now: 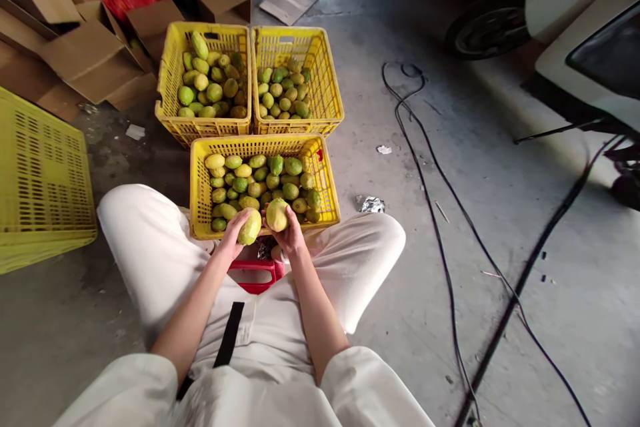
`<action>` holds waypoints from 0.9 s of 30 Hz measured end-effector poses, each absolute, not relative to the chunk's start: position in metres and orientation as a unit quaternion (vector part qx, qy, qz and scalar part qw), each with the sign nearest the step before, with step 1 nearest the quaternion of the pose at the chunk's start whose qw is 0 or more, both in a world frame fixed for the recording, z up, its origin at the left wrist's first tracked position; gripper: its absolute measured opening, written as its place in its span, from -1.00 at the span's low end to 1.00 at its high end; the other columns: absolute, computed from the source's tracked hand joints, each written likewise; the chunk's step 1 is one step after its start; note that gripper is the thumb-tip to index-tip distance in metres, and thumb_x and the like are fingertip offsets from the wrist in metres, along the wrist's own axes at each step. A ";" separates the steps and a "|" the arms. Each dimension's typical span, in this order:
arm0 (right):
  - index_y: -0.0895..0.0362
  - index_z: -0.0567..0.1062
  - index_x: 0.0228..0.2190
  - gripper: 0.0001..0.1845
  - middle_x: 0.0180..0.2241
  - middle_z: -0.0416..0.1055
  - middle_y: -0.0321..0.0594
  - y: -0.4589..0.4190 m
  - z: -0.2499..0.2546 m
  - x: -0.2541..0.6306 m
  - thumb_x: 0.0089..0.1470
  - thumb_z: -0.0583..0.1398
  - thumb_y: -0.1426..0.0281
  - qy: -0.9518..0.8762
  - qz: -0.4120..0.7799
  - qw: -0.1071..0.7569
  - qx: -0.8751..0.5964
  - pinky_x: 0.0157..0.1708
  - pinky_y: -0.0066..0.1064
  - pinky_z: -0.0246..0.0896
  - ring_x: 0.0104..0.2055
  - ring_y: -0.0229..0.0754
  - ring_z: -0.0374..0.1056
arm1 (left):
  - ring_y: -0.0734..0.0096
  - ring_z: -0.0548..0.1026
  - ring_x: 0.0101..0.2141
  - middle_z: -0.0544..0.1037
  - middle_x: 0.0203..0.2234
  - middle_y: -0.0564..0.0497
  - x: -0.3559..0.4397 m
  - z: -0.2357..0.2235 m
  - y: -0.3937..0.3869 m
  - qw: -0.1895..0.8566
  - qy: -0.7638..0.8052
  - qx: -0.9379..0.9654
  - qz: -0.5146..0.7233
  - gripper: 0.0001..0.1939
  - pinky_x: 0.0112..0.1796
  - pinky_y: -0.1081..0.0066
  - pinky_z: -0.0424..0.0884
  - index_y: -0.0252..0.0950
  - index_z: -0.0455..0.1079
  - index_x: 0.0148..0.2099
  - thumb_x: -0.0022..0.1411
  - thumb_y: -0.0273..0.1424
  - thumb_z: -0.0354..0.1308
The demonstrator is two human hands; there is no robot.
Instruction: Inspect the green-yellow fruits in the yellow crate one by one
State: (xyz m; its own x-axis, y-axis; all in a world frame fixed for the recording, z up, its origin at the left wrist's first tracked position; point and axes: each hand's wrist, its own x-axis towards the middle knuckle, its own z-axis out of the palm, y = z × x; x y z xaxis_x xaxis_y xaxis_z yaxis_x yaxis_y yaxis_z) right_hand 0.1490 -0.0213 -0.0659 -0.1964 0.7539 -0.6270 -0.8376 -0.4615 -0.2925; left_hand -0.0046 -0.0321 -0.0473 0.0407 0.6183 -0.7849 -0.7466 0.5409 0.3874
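My left hand (235,235) is closed around a yellow-green oval fruit (250,227), perhaps a lemon; the exact kind is unclear. Beside it, my right hand (291,235) grips a rounder, paler yellow-green fruit (277,215). The two held fruits are a small gap apart, over the near rim of a yellow plastic crate (331,197). Many similar green and yellow fruits (240,184) lie loose in that crate. Behind it stand two more yellow crates, the left crate (165,83) and the right crate (333,90), each holding more such fruit.
A tall yellow crate (45,173) stands at far left, near opened cardboard boxes (93,57). Black cables (425,180) cross the concrete floor to the right, beside a parked vehicle (580,47). A red stool (257,287) shows between my legs. Crumpled foil (373,205) lies by my right knee.
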 end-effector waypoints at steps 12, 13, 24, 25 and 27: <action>0.05 0.50 -0.12 -0.67 -0.35 0.62 -0.24 -0.018 -0.067 0.155 0.23 0.20 0.08 0.073 0.783 0.508 -0.350 -0.31 -0.28 0.60 -0.35 -0.15 0.56 | -0.02 0.63 0.05 0.70 -0.14 -0.16 -0.003 -0.036 -0.028 0.728 0.487 -0.102 0.472 -0.67 0.00 0.05 0.64 -0.26 0.50 0.12 0.38 -0.29 0.17; 0.01 0.50 -0.10 -0.67 -0.35 0.63 -0.26 -0.018 -0.065 0.156 0.25 0.18 0.07 0.080 0.779 0.519 -0.344 -0.29 -0.25 0.60 -0.34 -0.15 0.56 | -0.01 0.63 0.05 0.69 -0.14 -0.17 -0.003 -0.033 -0.028 0.728 0.477 -0.113 0.479 -0.64 0.01 0.01 0.64 -0.27 0.48 0.16 0.40 -0.27 0.15; 0.08 0.53 -0.11 -0.75 -0.30 0.65 -0.22 -0.019 -0.058 0.151 0.18 0.22 0.29 0.054 0.805 0.480 -0.344 -0.05 -0.11 0.59 -0.08 -0.03 0.61 | 0.05 0.66 -0.02 0.70 -0.13 -0.14 -0.004 -0.037 -0.025 0.694 0.493 -0.149 0.502 -0.67 -0.06 0.11 0.67 -0.22 0.53 0.15 0.43 -0.31 0.11; 0.09 0.54 -0.14 -0.77 -0.34 0.64 -0.23 -0.019 -0.060 0.149 0.16 0.24 0.29 0.048 0.807 0.470 -0.353 -0.07 -0.13 0.60 -0.10 -0.02 0.62 | 0.06 0.66 -0.01 0.70 -0.14 -0.14 -0.003 -0.039 -0.025 0.688 0.507 -0.146 0.499 -0.69 -0.06 0.13 0.67 -0.22 0.53 0.14 0.43 -0.32 0.13; 0.09 0.55 -0.21 -0.80 -0.40 0.63 -0.25 -0.020 -0.064 0.147 0.11 0.29 0.27 0.045 0.804 0.461 -0.373 -0.09 -0.15 0.60 -0.13 0.00 0.63 | 0.11 0.66 0.00 0.71 -0.17 -0.12 -0.001 -0.043 -0.027 0.675 0.532 -0.140 0.492 -0.71 -0.03 0.20 0.66 -0.24 0.54 0.12 0.45 -0.33 0.13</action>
State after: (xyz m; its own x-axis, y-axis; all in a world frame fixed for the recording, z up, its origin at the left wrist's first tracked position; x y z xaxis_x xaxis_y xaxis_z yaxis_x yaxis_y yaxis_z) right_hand 0.1474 -0.0203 -0.0638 -0.2978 0.7078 -0.6406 -0.7743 -0.5716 -0.2716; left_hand -0.0011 -0.0266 -0.0432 -0.0497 0.5161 -0.8551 -0.8129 0.4765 0.3348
